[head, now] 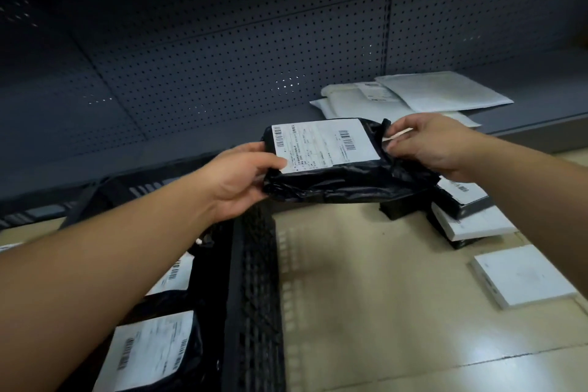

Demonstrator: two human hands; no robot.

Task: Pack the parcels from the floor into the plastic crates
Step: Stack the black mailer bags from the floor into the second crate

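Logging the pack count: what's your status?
Left hand and right hand grip black plastic parcel with white label, held above black plastic crate. Nothing in the way.

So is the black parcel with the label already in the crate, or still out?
Out. Left hand and right hand hold the black parcel by its ends in the air, above the crate wall's far end.
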